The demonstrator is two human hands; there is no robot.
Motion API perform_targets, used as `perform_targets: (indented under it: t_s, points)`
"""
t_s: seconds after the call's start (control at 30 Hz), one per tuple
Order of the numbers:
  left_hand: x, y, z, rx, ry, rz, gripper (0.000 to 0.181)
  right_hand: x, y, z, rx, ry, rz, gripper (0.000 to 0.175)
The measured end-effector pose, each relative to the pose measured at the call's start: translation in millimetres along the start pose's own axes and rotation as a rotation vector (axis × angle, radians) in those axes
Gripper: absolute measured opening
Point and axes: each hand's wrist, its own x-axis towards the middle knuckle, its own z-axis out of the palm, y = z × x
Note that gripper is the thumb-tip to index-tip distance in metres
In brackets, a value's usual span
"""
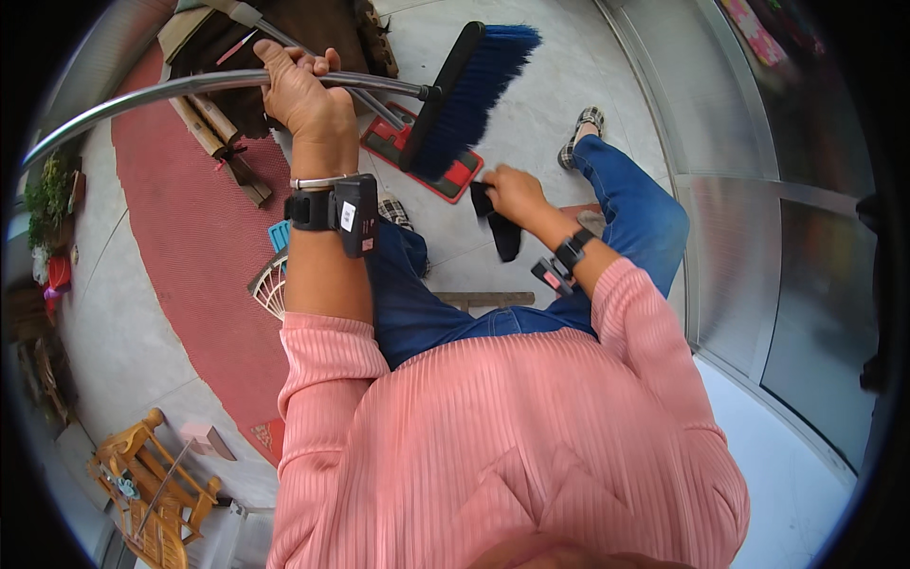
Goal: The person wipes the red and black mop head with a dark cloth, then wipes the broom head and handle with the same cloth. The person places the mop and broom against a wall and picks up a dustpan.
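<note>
My left hand (306,92) is wrapped around the metal handle of a broom (192,83). The broom's head, with blue bristles (473,99), is raised sideways in front of me. My right hand (515,195) pinches a dark piece of cloth (506,235), which hangs down and is slightly blurred; its exact kind is unclear. Behind the broom head, a red flat mop head (461,179) lies on the floor, partly covered by the bristles. The mop's grey handle (380,105) slants up to the left, past my left hand.
A red mat (213,284) runs along the left. Wooden pieces (227,149) and a dark cover (313,28) lie near the top. Glazed panels (746,142) stand at right. A wooden chair (156,491), potted plant (50,195) and fan-shaped rake (270,284) are at left.
</note>
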Motion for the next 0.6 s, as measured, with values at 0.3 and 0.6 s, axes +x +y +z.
perform_targets:
  t_s: [0.3, 0.6]
  points:
    - [-15, -13, 14, 0.019, -0.143, 0.137, 0.046, 0, -25, -88, 0.186, 0.917, -0.377, 0.021]
    - [-4, -8, 9, -0.003, -0.069, 0.107, 0.045, -1, -82, -92, 0.155, 0.077, -0.218, 0.02]
